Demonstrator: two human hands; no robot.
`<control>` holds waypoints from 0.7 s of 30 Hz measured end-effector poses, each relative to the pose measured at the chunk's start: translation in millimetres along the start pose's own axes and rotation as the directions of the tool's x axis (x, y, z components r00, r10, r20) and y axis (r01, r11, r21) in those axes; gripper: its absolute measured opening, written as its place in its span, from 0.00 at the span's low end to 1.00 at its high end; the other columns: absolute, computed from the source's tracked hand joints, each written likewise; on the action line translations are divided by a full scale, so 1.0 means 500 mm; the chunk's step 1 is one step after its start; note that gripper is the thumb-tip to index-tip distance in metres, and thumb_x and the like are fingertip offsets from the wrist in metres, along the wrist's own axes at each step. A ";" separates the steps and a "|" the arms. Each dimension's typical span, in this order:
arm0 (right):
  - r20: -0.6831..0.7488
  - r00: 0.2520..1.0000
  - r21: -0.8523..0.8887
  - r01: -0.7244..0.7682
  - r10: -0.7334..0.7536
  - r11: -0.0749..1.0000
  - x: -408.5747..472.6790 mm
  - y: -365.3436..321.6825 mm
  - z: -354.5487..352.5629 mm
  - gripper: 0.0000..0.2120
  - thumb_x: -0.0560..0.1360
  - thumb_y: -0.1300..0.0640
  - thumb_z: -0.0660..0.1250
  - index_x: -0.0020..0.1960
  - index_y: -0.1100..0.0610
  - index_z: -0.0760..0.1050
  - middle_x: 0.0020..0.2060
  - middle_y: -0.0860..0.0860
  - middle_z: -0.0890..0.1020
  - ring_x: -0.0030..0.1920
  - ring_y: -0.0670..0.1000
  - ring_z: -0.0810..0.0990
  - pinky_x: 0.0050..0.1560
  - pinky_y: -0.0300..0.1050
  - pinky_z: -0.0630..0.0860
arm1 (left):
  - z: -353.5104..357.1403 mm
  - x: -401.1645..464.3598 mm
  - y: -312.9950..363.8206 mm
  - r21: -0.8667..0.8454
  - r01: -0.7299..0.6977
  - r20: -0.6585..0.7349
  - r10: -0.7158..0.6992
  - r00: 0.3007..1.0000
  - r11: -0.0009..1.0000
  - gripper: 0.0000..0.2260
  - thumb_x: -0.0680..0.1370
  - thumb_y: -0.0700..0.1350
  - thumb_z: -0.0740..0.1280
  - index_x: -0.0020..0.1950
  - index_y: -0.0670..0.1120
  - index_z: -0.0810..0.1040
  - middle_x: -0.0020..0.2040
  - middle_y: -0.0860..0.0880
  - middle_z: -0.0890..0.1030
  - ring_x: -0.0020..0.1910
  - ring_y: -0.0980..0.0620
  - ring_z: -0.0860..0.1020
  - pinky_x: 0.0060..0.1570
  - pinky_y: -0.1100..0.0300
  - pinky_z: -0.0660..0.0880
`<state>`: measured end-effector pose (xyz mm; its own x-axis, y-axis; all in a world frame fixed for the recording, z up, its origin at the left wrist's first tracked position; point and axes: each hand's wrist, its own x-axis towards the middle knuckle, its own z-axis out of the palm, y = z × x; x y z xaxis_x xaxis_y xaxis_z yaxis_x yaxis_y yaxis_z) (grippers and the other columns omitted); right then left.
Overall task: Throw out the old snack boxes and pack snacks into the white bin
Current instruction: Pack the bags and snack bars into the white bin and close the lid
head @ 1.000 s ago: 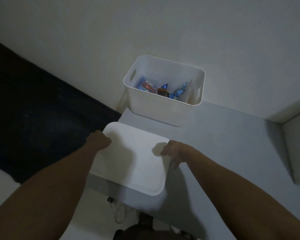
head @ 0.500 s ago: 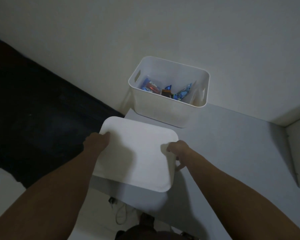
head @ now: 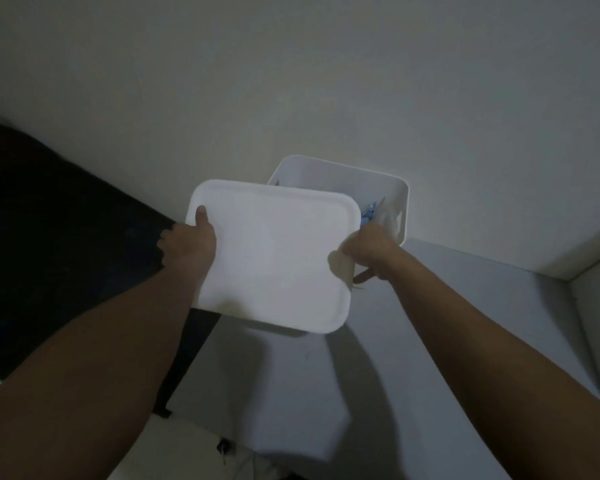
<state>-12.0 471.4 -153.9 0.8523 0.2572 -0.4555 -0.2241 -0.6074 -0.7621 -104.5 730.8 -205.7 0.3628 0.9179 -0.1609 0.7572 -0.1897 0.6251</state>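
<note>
A white rectangular lid (head: 274, 254) is held in the air in front of the white bin (head: 378, 185), covering most of the bin's opening from view. My left hand (head: 187, 244) grips the lid's left edge, thumb on top. My right hand (head: 368, 251) grips the lid's right edge, fingers curled under it. The bin stands against the wall at the back of the grey table (head: 430, 341). A blue snack wrapper (head: 369, 214) shows inside the bin past the lid's right corner. The rest of the bin's contents are hidden.
A dark surface (head: 49, 237) lies to the left of the table, below its level. A white ledge (head: 596, 306) rises along the table's right side. Pale floor and a cable (head: 222, 448) show under the table's near edge.
Both hands have lifted the lid off the table and carried it up and toward the bin. It now hides most of the bin's opening.
</note>
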 end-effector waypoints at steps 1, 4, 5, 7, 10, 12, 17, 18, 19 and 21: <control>-0.033 0.999 -0.011 0.011 -0.011 1.000 0.006 -0.013 -0.017 0.07 0.76 0.66 0.63 0.54 0.65 0.73 0.53 0.61 0.78 0.47 0.60 0.78 0.26 0.52 0.80 | 0.000 0.000 0.024 -0.014 -0.019 -0.004 0.019 1.000 1.000 0.39 0.77 0.68 0.46 0.73 0.37 0.63 0.73 0.37 0.64 0.70 0.37 0.64 0.67 0.42 0.63; -0.163 0.986 -0.044 0.021 -0.028 0.999 0.029 -0.044 -0.069 0.09 0.74 0.66 0.67 0.53 0.65 0.74 0.50 0.61 0.80 0.45 0.62 0.81 0.27 0.55 0.81 | 0.004 0.004 0.090 -0.094 -0.084 0.016 0.086 0.996 0.992 0.38 0.78 0.67 0.49 0.70 0.35 0.67 0.68 0.36 0.70 0.65 0.37 0.71 0.62 0.45 0.69; -0.216 0.976 -0.063 0.019 -0.032 0.998 0.039 -0.051 -0.086 0.10 0.73 0.65 0.68 0.53 0.65 0.74 0.50 0.60 0.80 0.42 0.62 0.81 0.29 0.57 0.82 | 0.005 0.005 0.112 -0.126 -0.102 0.034 0.107 0.994 0.987 0.37 0.78 0.67 0.50 0.69 0.35 0.68 0.67 0.36 0.72 0.64 0.37 0.72 0.61 0.47 0.70; -0.309 0.949 -0.087 0.035 -0.061 0.996 0.059 -0.061 -0.121 0.11 0.71 0.65 0.69 0.53 0.63 0.75 0.49 0.59 0.79 0.36 0.61 0.80 0.32 0.60 0.82 | 0.008 0.010 0.153 -0.178 -0.120 0.068 0.133 0.989 0.977 0.35 0.78 0.65 0.53 0.67 0.35 0.70 0.65 0.37 0.74 0.61 0.37 0.74 0.56 0.50 0.71; -0.396 0.913 -0.077 0.074 -0.099 0.994 0.094 -0.065 -0.170 0.18 0.68 0.67 0.70 0.59 0.63 0.76 0.50 0.56 0.78 0.36 0.59 0.79 0.32 0.58 0.83 | 0.021 0.029 0.204 -0.257 -0.133 0.118 0.168 0.979 0.957 0.35 0.77 0.66 0.57 0.65 0.35 0.73 0.62 0.37 0.77 0.58 0.38 0.76 0.55 0.51 0.73; -0.429 0.898 -0.051 0.080 -0.094 0.995 0.120 -0.061 -0.196 0.17 0.67 0.67 0.72 0.56 0.63 0.78 0.49 0.56 0.80 0.39 0.59 0.82 0.30 0.55 0.82 | 0.033 0.039 0.233 -0.292 -0.148 0.150 0.198 0.969 0.945 0.34 0.76 0.66 0.59 0.61 0.35 0.76 0.59 0.38 0.79 0.55 0.39 0.78 0.51 0.52 0.74; -0.482 0.874 -0.037 0.049 -0.061 0.998 0.196 -0.032 -0.231 0.09 0.65 0.64 0.69 0.45 0.62 0.82 0.43 0.59 0.83 0.39 0.59 0.84 0.36 0.58 0.83 | 0.078 0.043 0.296 -0.290 -0.195 0.236 0.268 0.934 0.937 0.31 0.77 0.63 0.60 0.56 0.34 0.78 0.55 0.39 0.80 0.47 0.43 0.76 0.43 0.56 0.68; -0.490 0.870 -0.045 0.039 -0.056 0.998 0.212 -0.022 -0.234 0.10 0.64 0.62 0.68 0.45 0.62 0.81 0.43 0.59 0.83 0.41 0.60 0.84 0.39 0.58 0.83 | 0.088 0.045 0.304 -0.289 -0.190 0.248 0.265 0.932 0.938 0.31 0.77 0.63 0.61 0.57 0.34 0.78 0.55 0.39 0.80 0.49 0.42 0.77 0.44 0.56 0.68; -0.495 0.867 -0.048 0.031 -0.051 0.998 0.228 -0.013 -0.236 0.12 0.62 0.60 0.67 0.45 0.62 0.81 0.44 0.60 0.83 0.42 0.61 0.84 0.41 0.58 0.83 | 0.098 0.048 0.310 -0.297 -0.186 0.260 0.267 0.928 0.936 0.31 0.77 0.63 0.61 0.57 0.34 0.78 0.56 0.39 0.80 0.51 0.42 0.77 0.44 0.56 0.68; -0.495 0.868 -0.049 0.022 -0.044 0.999 0.258 0.007 -0.237 0.17 0.59 0.58 0.65 0.46 0.61 0.81 0.45 0.60 0.83 0.44 0.61 0.84 0.44 0.58 0.83 | 0.113 0.052 0.321 -0.317 -0.181 0.284 0.275 0.918 0.931 0.31 0.76 0.63 0.61 0.58 0.35 0.77 0.57 0.40 0.79 0.51 0.42 0.76 0.46 0.57 0.67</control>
<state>153.4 413.3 -161.0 0.9833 -0.1227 -0.1341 -0.1817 -0.6378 -0.7484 56.8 704.6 -152.7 0.6962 0.6915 -0.1928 0.4671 -0.2324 0.8531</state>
